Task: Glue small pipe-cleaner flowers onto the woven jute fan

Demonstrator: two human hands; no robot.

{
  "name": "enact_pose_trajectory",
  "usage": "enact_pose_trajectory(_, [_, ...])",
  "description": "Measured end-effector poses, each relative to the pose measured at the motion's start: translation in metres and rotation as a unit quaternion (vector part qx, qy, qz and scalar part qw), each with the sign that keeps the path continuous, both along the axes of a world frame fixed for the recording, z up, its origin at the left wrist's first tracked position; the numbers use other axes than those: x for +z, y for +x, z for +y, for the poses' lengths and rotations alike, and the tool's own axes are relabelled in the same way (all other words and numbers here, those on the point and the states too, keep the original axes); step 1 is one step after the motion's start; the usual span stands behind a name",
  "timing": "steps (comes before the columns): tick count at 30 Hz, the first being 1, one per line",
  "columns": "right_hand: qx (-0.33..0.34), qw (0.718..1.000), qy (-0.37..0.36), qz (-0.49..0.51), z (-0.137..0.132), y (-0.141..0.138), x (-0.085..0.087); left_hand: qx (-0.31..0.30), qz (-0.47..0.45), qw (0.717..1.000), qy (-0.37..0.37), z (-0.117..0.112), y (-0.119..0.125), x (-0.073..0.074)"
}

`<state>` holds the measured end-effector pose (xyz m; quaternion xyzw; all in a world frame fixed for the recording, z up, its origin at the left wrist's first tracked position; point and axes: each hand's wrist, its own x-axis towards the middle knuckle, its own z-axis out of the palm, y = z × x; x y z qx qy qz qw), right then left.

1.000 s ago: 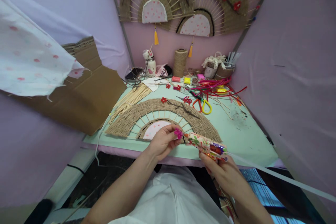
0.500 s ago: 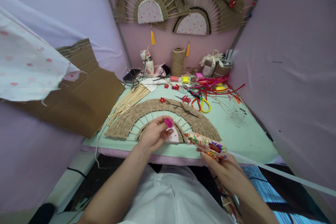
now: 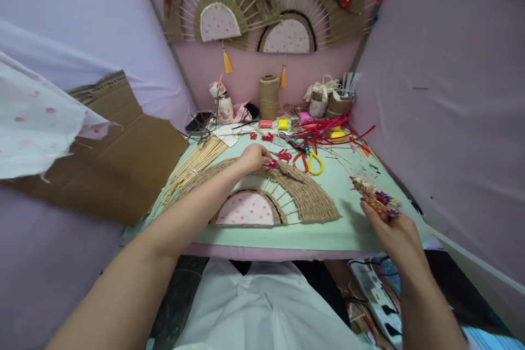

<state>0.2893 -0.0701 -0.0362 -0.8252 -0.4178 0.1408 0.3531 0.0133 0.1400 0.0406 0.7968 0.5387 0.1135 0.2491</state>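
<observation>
Flower (image 3: pixel 272 164), magenta, is at the far arc of the fan (image 3: pixel 318 203), mid-bench, nr the twig (image 3: pixel 290 174). I've got L hand (image 3: pixel 255 158) pinching it w/ fingertips drawn tgthr; can't tell if it's touching the weave. R hand (image 3: pixel 396 228) is wrapped round the gun (image 3: pixel 375 196), held over the R side of the bench (image 3: pixel 295 239), nozzle twd far L, well apart from the fan; trigger finger's hidden from me.

Fan lies flat, arc far, straight edge near, w/ dotted panel (image 3: pixel 246 209) at near middle. Just beyond the arc I see scissors (image 3: pixel 284 156), R of L hand. Sticks (image 3: pixel 197 161) are far L, partly alongside the fan. Far side: twine (image 3: pixel 269 97) upright, 2 red flowers (image 3: pixel 267 137) in front, pipe cleaners (image 3: pixel 328 130) to R. Cardboard (image 3: pixel 123 158) leans at L.
</observation>
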Motion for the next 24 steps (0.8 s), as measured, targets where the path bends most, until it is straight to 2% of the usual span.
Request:
enact_pose_trajectory(4, [0.01,0.998,0.027,-0.049,0.01,0.004,-0.012,-0.006,0.037,0.999,0.0,0.01,0.01,-0.006])
enact_pose_trajectory(7, [0.024,0.992,0.074,-0.104,0.017,0.006,-0.021,-0.003,0.061,0.998,0.006,0.016,0.012,-0.005])
enact_pose_trajectory(9, [0.024,0.986,0.08,-0.141,0.021,0.009,-0.026,-0.002,0.075,0.997,0.009,0.019,0.012,-0.003])
enact_pose_trajectory(15, [0.052,0.97,0.031,-0.236,0.024,0.013,-0.025,-0.015,0.103,0.995,0.003,0.024,0.012,-0.002])
enact_pose_trajectory(20, [0.059,0.969,-0.02,-0.238,0.025,0.018,-0.019,-0.023,0.111,0.994,0.0,0.027,0.011,-0.003])
enact_pose_trajectory(24, [0.09,0.957,-0.01,-0.276,0.027,0.025,-0.026,-0.021,0.125,0.992,0.0,0.03,0.008,-0.004])
